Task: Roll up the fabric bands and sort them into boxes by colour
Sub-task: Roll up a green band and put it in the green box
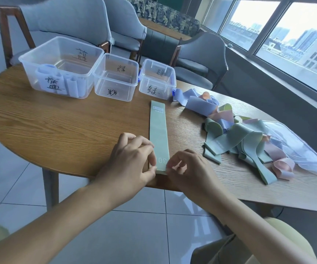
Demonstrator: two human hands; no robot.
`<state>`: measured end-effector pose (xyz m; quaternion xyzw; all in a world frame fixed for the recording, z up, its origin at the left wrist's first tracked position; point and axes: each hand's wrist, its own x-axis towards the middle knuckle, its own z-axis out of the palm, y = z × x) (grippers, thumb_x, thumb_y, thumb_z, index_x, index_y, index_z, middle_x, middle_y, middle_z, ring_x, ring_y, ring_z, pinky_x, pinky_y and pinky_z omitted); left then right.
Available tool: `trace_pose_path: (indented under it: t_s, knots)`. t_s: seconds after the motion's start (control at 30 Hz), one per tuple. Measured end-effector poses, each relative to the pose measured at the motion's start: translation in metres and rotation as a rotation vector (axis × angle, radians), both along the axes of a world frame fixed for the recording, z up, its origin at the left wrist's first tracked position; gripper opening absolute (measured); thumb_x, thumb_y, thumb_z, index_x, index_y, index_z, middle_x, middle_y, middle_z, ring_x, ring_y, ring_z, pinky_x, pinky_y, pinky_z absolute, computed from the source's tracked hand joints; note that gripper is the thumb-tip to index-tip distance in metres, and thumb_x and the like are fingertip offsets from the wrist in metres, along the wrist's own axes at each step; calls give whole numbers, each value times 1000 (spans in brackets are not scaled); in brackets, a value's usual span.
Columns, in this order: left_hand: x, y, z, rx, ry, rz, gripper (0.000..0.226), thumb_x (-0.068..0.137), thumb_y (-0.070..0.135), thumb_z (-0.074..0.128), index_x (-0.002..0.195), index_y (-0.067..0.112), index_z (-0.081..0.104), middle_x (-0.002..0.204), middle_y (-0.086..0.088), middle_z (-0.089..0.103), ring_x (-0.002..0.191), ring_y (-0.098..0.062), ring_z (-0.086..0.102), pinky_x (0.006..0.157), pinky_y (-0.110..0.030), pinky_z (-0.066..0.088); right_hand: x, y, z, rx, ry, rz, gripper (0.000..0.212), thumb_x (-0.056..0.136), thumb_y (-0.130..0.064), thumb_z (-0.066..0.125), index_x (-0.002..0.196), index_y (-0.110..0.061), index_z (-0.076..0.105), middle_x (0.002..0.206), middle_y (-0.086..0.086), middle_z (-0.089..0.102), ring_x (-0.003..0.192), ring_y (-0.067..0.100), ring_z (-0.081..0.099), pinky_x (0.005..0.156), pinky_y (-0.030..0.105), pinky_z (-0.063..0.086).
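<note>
A green fabric band (158, 134) lies flat on a round wooden table (58, 130), its near end at the table's edge, pinched on one side by the left hand (132, 159) and on the other by the right hand (188, 168), fingertips curled onto the strip where a printed "30" shows. The band runs straight away from both hands toward three clear labelled boxes: the green box (156, 80) just beyond its far end, a middle box (115, 77) with no bands visible in it ahead of the left hand, and a larger box (62, 67) farther left holding rolled blue bands (72, 82). To the right of the right hand sits a loose heap of bands (239, 134), spilling from a clear bag (296, 149). The roll appears not yet begun. If the two pinches turn unevenly, the coil would likely skew or cone; a slack first turn could spring open; with the end at the table's edge, it may slip off.
</note>
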<state>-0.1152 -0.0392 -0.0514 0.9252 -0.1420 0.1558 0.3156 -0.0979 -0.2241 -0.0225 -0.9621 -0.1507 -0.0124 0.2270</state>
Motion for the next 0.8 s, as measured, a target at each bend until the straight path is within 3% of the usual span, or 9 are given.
trace_pose_path:
  t_s: [0.13,0.27,0.47,0.67,0.8]
  knots:
    - [0,-1,3,-32,-33,-43,24,85,18,73,85,27,50,82,16,55,88,-9,42,72,-16,36,-4,3,2,64,-31,0,10,83,-20,65,84,-29,62,78,-16,59,81,1,54,65,12,37]
    - [-4,-2,2,17,-68,-71,28,84,9,70,85,24,47,75,15,49,78,-9,39,62,-14,31,-6,5,-3,11,-111,22,12,85,-19,60,90,-29,55,79,-14,61,86,4,52,70,17,39]
    - [-6,1,-1,122,-142,-131,28,84,9,71,84,24,47,81,13,47,79,-10,40,71,-18,29,-12,5,-6,-41,-263,64,9,88,-17,61,87,-24,56,78,-13,59,85,11,50,71,29,41]
    - [-5,-1,-5,128,-151,-127,21,85,20,77,84,23,56,83,10,50,81,-13,43,74,-25,42,-20,-1,-13,-113,-354,129,12,90,-11,65,86,-20,58,80,-11,58,83,17,50,72,25,40]
    - [-4,-2,-5,79,-97,-78,15,89,23,72,86,24,57,86,11,50,88,-13,41,78,-26,42,-20,-3,-14,-126,-339,143,9,92,-19,67,88,-23,60,85,-12,57,86,14,48,73,20,36]
